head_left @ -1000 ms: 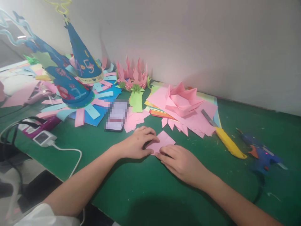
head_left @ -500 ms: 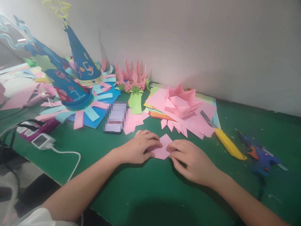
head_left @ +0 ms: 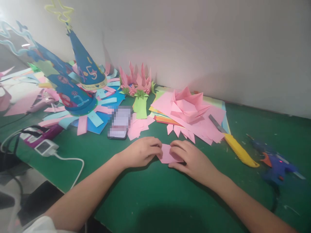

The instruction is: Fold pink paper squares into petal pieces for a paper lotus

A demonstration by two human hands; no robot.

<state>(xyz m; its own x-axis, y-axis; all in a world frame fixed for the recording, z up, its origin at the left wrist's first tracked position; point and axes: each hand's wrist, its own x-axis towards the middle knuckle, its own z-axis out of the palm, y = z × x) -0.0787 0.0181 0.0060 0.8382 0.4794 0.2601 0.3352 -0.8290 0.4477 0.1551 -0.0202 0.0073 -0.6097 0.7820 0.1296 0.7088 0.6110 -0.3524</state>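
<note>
Between my two hands, low over the green table (head_left: 136, 200), is a small folded piece of pink paper (head_left: 167, 156). My left hand (head_left: 143, 152) pinches its left edge, with the fingers curled over. On the other side my right hand (head_left: 191, 158) grips it, the fingertips lying across its face and the thumb at the lower edge. Parts of the paper are hidden under my fingers. Just beyond are pink paper pieces with pointed ends (head_left: 181, 132) and a large folded pink paper flower (head_left: 188, 105) on a stack of coloured paper.
A phone (head_left: 120, 123) lies left of the paper stack. To the right are a yellow utility knife (head_left: 240, 152), its blade out, and a blue glue gun (head_left: 277, 165). Blue cone hats (head_left: 86, 64), a pink paper crown (head_left: 136, 81) and a power strip (head_left: 41, 134) stand left.
The pink paper's top corner no longer shows; its upper edge now looks flat. My right hand has shifted left and further over the paper. The view has tilted slightly.
</note>
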